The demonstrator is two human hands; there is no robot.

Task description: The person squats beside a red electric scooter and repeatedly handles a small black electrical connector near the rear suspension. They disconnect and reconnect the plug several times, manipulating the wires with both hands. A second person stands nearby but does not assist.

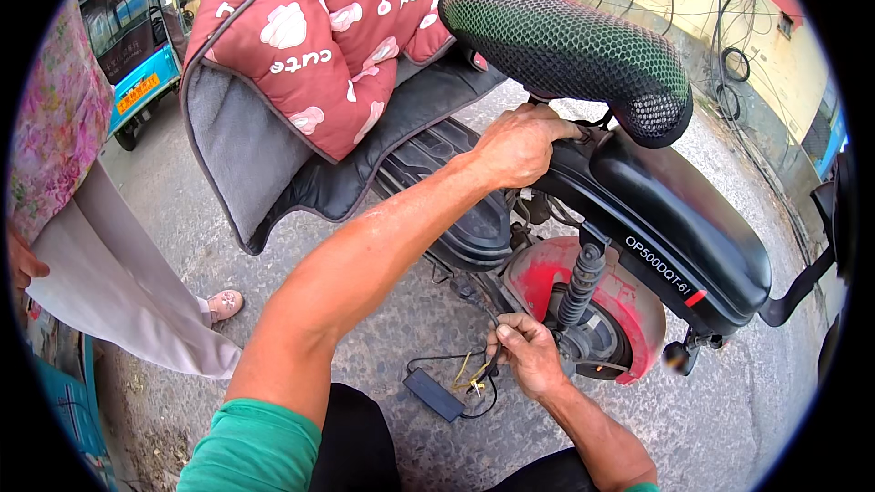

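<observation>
An electric scooter with a black body (638,246) stands in front of me, its seat (556,41) under a black and green mesh cover. Just below the seat, my left hand (518,148) lies bent against the front of the black body, its index finger reaching to a small fitting there. The other fingertips are hidden. Lower down, beside the dusty red rear fender (643,328), my right hand (531,355) pinches a thin black cable (492,360). Yellow wires (474,375) hang by it. A small black box (435,394) with a lead lies on the pavement.
A padded red quilt (319,46) with grey lining drapes over the scooter's front. The black footboard (465,219) and a coil-spring shock absorber (581,284) are close to my hands. At left stands a person in light trousers (137,264). Behind is a blue three-wheeler (146,91).
</observation>
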